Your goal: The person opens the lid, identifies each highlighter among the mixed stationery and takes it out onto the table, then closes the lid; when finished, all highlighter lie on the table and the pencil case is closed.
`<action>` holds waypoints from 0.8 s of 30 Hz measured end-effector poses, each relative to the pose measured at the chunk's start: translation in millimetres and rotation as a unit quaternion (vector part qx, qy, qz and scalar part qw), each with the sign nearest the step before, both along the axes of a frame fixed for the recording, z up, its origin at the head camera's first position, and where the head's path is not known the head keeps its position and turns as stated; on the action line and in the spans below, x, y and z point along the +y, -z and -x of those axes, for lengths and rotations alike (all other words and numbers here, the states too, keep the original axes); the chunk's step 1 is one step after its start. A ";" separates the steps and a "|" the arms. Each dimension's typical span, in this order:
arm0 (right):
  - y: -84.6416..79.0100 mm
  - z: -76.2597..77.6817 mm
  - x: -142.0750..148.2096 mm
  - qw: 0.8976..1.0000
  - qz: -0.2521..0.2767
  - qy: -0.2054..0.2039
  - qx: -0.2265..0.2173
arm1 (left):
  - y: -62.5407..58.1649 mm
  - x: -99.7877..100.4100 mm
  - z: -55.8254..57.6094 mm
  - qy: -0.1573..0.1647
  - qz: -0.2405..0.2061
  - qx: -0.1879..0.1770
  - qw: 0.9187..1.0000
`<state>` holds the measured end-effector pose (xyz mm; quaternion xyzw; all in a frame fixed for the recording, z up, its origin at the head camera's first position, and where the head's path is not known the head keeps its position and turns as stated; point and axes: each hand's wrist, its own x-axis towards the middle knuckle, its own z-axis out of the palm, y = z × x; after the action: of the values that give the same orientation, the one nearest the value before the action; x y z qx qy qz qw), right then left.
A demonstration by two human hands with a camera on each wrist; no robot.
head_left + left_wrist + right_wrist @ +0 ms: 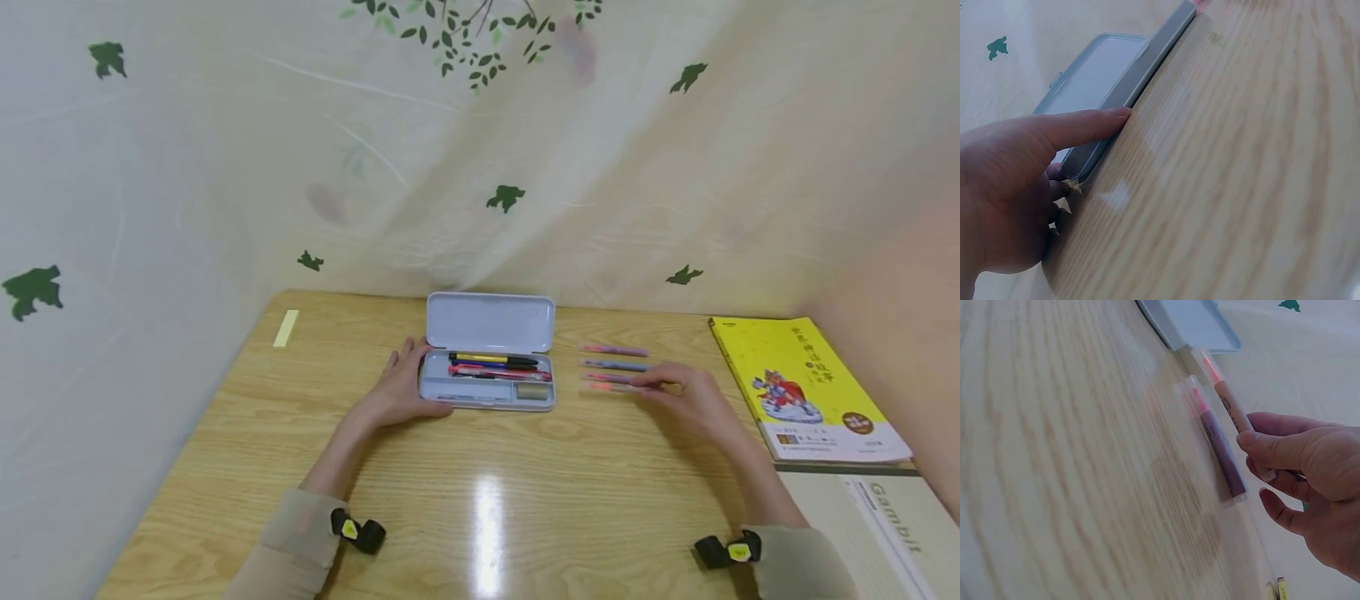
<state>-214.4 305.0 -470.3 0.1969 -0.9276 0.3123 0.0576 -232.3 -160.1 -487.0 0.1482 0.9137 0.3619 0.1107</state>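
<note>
An open pale pencil case (487,323) stands near the table's back edge, with its lid tilted up. Inside lie several pens (498,367) and a small grey-beige block (532,391). My left hand (397,387) grips the case's left end, thumb along the front wall (1094,128) and the other fingers round the side. To the right of the case, my right hand (686,398) pinches a tan highlighter (1233,405) by its rear end, its orange tip under a clear cap. Beside it on the table lies a purple highlighter (1222,453).
More highlighters lie behind in a row, among them a blue one (615,365) and a purplish one (615,350). A yellow book (795,358) and a pale notebook (862,533) occupy the right side. A pale yellow strip (286,328) lies far left. A patterned curtain (420,183) hangs behind the table.
</note>
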 end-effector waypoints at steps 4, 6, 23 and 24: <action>1.4 -0.3 -1.7 1.000 0.000 0.001 -0.005 | -0.5 0.0 -0.2 0.000 -0.002 -0.002 1.000; 1.8 -0.6 -2.5 1.000 0.000 0.002 -0.008 | -0.6 0.0 -0.3 -0.001 -0.002 -0.002 1.000; 2.7 -0.6 -2.7 0.999 -0.032 0.007 -0.015 | 0.8 -0.1 0.5 -0.004 0.001 -0.002 1.000; 2.8 -0.4 -2.5 0.999 -0.033 0.007 -0.017 | 0.9 0.0 0.5 -0.004 0.002 -0.002 1.000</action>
<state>-214.0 302.6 -473.1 0.1872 -0.9396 0.2840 0.0372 -232.8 -160.1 -487.9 0.1438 0.9148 0.3606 0.1115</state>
